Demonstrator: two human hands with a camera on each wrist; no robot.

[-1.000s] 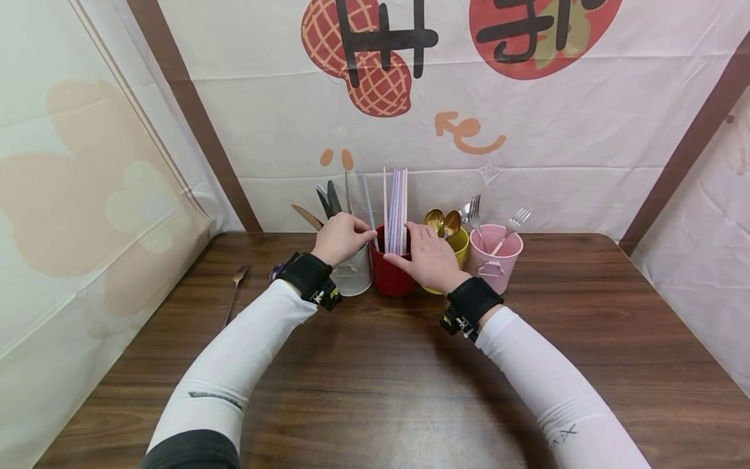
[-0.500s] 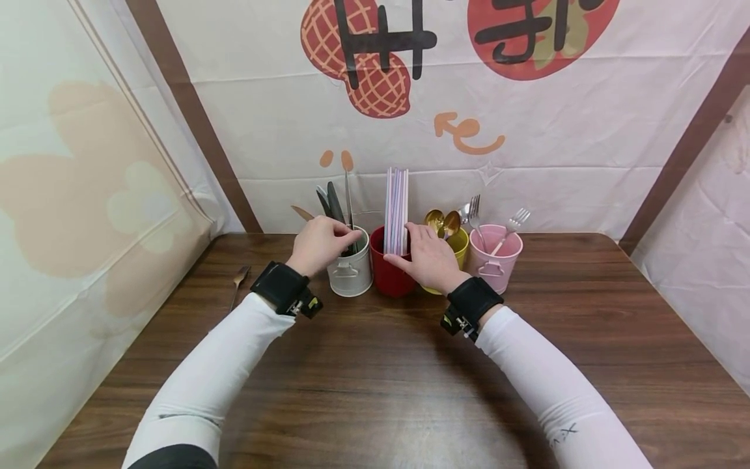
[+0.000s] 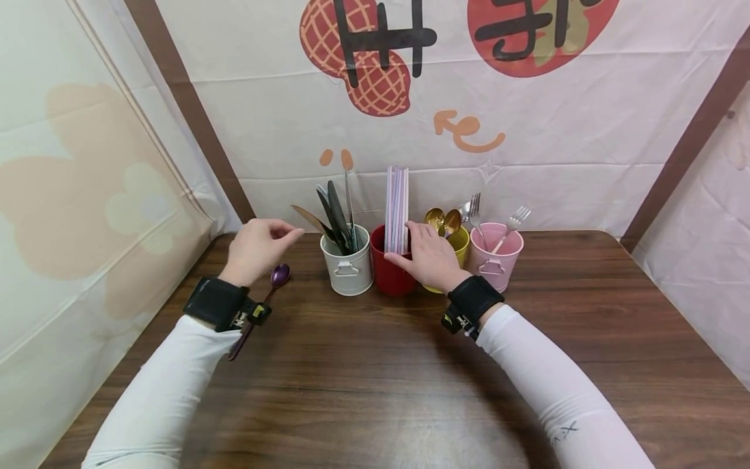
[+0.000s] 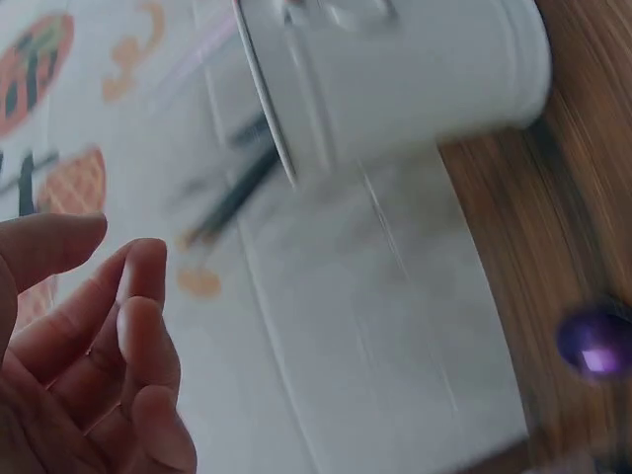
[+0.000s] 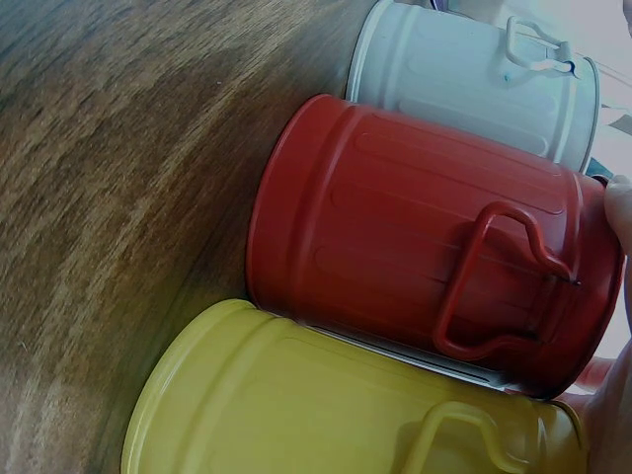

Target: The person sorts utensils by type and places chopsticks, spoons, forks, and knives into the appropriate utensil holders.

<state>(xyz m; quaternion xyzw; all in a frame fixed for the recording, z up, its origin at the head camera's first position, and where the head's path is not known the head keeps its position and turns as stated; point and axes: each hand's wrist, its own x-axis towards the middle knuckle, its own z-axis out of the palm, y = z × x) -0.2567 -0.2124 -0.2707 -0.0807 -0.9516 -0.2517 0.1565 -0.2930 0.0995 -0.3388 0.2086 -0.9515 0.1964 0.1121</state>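
My right hand (image 3: 432, 256) holds the rim of a small red metal bucket (image 3: 394, 277), with its thumb in front and its fingers beside the straws. A bundle of pastel straws (image 3: 397, 212) stands upright in that bucket. My left hand (image 3: 258, 251) hovers over the table's left side, its fingers loosely bent. In the left wrist view a gap shows between thumb and fingertips, with nothing in it. Near it a purple spoon (image 3: 280, 275) lies on the table, its handle partly hidden by the wrist strap. A white bucket (image 3: 351, 273) with several knives (image 3: 336, 215) stands between the hands.
Right of the red bucket stand a yellow bucket (image 3: 461, 246) with gold spoons (image 3: 451, 223) and a pink bucket (image 3: 495, 264) with forks (image 3: 515, 221). A printed cloth (image 3: 545, 189) hangs behind the wooden table (image 3: 375, 378).
My left hand released a pale blue straw, which had tilted apart from the bundle, then moved left past the white bucket. The straws now stand closer together. My right hand has stayed put.
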